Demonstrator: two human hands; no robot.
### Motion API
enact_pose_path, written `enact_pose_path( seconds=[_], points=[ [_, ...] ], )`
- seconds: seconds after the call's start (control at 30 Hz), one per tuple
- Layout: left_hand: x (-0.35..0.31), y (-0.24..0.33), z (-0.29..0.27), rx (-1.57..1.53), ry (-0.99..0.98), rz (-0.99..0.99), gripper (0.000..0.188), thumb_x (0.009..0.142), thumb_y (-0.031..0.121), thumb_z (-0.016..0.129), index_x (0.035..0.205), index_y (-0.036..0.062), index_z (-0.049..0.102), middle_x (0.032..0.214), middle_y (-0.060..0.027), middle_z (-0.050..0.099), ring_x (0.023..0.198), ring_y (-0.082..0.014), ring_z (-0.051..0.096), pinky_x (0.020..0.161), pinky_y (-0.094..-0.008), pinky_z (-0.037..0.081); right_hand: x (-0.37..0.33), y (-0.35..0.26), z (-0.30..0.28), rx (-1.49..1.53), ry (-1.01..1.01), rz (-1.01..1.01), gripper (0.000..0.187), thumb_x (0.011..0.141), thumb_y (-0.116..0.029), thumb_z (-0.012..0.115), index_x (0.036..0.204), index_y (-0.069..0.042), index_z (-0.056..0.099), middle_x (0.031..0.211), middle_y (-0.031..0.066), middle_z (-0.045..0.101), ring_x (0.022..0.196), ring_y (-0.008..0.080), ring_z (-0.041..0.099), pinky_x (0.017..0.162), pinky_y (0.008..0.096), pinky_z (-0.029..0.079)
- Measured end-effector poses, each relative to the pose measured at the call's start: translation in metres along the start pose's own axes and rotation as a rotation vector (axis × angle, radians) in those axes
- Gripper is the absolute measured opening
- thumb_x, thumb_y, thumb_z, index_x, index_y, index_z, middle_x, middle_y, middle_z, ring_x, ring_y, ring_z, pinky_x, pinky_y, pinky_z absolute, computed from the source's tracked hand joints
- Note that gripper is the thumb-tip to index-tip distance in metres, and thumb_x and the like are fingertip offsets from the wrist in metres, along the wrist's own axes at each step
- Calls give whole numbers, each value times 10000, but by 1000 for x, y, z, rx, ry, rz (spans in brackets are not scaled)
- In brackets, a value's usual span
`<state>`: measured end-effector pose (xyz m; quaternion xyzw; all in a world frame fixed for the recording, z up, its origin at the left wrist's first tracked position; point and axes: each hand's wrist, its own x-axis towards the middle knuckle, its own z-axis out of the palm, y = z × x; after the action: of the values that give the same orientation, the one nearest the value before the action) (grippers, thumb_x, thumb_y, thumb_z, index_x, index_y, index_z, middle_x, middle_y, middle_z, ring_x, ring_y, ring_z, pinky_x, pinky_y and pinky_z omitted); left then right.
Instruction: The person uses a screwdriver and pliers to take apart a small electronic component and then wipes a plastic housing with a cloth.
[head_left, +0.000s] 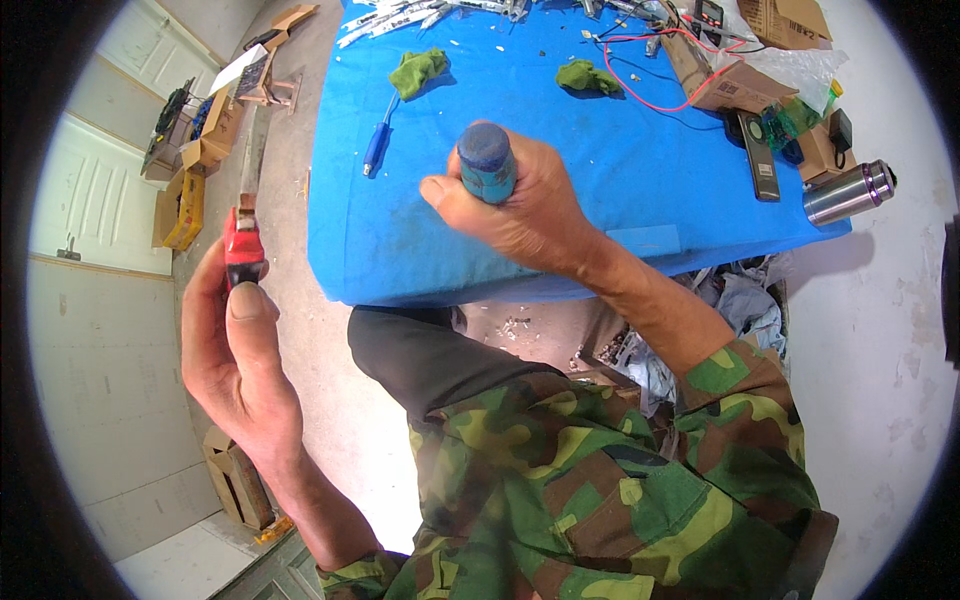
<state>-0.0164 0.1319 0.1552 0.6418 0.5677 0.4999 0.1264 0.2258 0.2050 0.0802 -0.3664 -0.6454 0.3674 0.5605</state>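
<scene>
A blue cylindrical handle [488, 170] stands end-on to the view above the near part of the blue cloth [400, 235], its darker, rounded end facing up. The right hand [535, 210] is wrapped around it with the thumb pointing out to the left; what lies below the fist is hidden. Left of the cloth, over the floor, the left hand [240, 375] pinches a red-and-black object [243, 245] between thumb and fingers, a metal-looking part rising from its top. Farther up the cloth lies a blue-handled screwdriver [376, 150], its shaft reaching a crumpled green rag [418, 73]; a second green rag [588, 77] lies to the right. Beyond are silvery strips [395, 18] along the far edge, a cardboard box [735, 88], a red cable [613, 75] and, near the right corner, a steel flask [845, 195] on its side.
</scene>
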Motion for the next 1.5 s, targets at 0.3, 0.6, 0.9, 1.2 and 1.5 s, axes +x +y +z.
enact_pose_path(
  seconds=[0.3,0.6,0.9,1.2,1.5],
  points=[
    [-3,-2,0,-13,-20,-16,467,1058,328,635,1347,-36,683,1083,-45,692,878,-93,562,795,-243,446,-1,-3,3,25,8,10,190,925,-184,796,932,-70,645,731,30,576,676,103,482,612,330,475],
    [-4,-7,-2,62,-20,47,453,1078,318,592,1379,-14,663,1087,-104,740,751,-54,543,562,-205,345,0,-1,0,39,-27,3,185,934,-180,789,930,-78,635,731,3,550,686,87,461,609,324,460],
    [6,31,11,-35,-60,125,517,1053,331,647,1354,-90,640,1210,-135,709,1088,-177,637,986,-309,480,-5,2,-4,-9,-24,-11,207,939,-195,787,918,-74,620,733,15,556,664,111,465,600,340,458],
    [-3,41,28,87,-205,347,493,944,213,731,1345,-60,642,1143,-155,722,879,-202,661,764,-336,536,-13,6,3,-42,-75,-141,225,922,-189,799,924,-53,619,724,62,592,671,112,491,598,354,482],
    [8,53,19,108,-46,391,431,1001,226,644,1342,-38,658,1096,-115,723,854,-168,657,751,-274,535,-12,-2,-6,-102,-102,-76,247,911,-184,795,871,-56,588,704,95,573,638,143,474,584,378,471]
  ],
)
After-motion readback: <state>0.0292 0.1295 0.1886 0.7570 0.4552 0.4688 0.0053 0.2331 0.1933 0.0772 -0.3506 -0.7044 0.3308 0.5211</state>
